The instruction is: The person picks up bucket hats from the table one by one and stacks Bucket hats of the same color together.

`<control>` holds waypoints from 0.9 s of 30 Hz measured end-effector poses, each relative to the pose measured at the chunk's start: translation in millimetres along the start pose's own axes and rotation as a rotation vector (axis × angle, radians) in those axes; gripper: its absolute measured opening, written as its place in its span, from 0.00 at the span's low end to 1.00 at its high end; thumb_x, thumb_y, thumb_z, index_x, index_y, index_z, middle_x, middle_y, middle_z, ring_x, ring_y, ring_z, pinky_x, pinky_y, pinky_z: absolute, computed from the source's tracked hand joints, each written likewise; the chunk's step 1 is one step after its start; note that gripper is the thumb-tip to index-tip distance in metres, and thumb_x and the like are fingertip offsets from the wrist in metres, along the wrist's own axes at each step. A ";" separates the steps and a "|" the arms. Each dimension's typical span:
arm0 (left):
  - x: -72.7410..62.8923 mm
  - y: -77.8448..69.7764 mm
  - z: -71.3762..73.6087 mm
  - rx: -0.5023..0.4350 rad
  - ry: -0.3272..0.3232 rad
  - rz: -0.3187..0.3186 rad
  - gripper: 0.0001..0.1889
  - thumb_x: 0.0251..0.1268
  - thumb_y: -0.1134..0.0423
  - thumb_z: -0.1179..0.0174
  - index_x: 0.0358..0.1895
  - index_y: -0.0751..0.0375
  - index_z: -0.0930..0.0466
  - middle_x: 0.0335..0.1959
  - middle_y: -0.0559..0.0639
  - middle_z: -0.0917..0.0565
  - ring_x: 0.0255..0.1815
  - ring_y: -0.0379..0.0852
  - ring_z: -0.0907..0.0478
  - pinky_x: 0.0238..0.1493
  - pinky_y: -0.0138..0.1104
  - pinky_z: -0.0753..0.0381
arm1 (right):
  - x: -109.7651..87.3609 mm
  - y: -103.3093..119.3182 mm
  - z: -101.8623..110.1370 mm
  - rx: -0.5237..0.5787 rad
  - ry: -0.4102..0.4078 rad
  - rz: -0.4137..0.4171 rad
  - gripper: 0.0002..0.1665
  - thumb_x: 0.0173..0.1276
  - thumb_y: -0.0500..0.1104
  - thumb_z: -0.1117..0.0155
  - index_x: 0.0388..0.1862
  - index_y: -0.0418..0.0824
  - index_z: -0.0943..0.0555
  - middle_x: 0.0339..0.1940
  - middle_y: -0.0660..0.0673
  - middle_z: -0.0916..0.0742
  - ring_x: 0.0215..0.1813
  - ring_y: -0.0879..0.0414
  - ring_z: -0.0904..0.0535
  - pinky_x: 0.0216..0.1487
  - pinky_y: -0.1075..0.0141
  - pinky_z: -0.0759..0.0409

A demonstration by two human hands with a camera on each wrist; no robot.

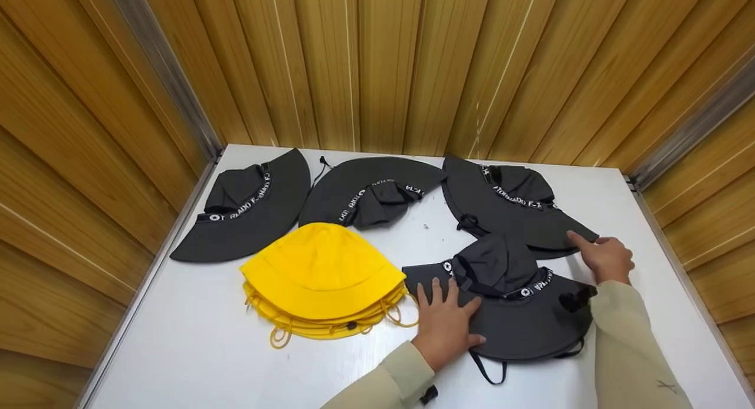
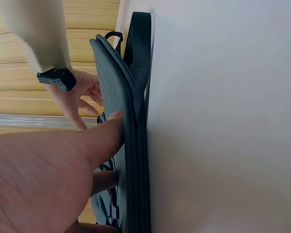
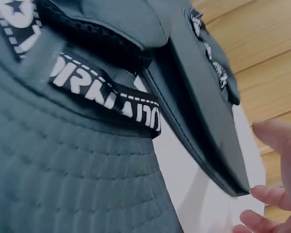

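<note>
My left hand (image 1: 443, 326) presses with spread fingers on the brim of a black bucket hat (image 1: 525, 332) at the front right. In the left wrist view its thumb rests on the edge of the layered brims (image 2: 131, 145). At the brim tip of another black hat (image 1: 519, 220), behind the first, is my right hand (image 1: 607, 258). In the right wrist view the thumb (image 3: 276, 133) stands apart from that brim, while a fingertip touches or nearly touches its corner. A stack of yellow bucket hats (image 1: 324, 273) lies left of my left hand.
Two more black hats lie along the back: one at the far left (image 1: 253, 232), one in the middle (image 1: 360, 176). All rest on a white table (image 1: 200, 332) enclosed by wood-look panels (image 1: 383, 66). A black strap (image 1: 492, 373) hangs from the front hat.
</note>
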State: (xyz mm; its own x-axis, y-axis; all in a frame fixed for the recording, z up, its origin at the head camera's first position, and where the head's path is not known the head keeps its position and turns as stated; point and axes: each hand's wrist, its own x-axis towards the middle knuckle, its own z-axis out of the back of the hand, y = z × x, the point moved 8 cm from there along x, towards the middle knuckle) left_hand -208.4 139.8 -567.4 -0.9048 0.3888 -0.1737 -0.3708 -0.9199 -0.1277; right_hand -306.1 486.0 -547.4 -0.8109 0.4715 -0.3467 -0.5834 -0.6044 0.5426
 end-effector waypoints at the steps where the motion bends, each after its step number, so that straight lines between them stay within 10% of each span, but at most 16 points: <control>1: 0.0 0.0 -0.8 0.000 0.000 0.000 0.40 0.56 0.22 0.42 0.74 0.16 0.39 0.82 0.50 0.38 0.83 0.61 0.44 0.79 0.63 0.45 | 2.2 -0.9 -1.4 -0.010 0.008 -0.016 0.68 0.65 0.79 0.48 0.79 0.25 0.47 0.76 0.15 0.45 0.75 0.19 0.48 0.70 0.30 0.39; 9: 1.2 -1.6 -0.3 -0.010 0.013 0.001 0.40 0.55 0.21 0.42 0.74 0.15 0.40 0.82 0.48 0.40 0.83 0.60 0.45 0.79 0.62 0.45 | 10.4 -1.9 -8.6 -0.114 0.089 -0.122 0.83 0.53 0.86 0.41 0.76 0.16 0.51 0.71 0.10 0.53 0.70 0.20 0.55 0.64 0.27 0.39; 27: 3.6 1.0 -3.5 -0.033 0.033 0.013 0.40 0.56 0.22 0.41 0.74 0.14 0.41 0.83 0.48 0.42 0.84 0.60 0.48 0.80 0.63 0.48 | 8.9 5.5 -10.5 0.199 0.082 -0.265 0.73 0.63 0.75 0.41 0.80 0.20 0.55 0.78 0.21 0.45 0.67 0.37 0.40 0.71 0.50 0.30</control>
State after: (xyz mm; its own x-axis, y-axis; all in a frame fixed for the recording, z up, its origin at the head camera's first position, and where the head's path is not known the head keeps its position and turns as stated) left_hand -211.3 140.4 -571.6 -0.9018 0.3788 -0.2079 -0.3514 -0.9229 -0.1573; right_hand -317.0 480.1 -555.6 -0.6378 0.5371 -0.5520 -0.7607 -0.3270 0.5607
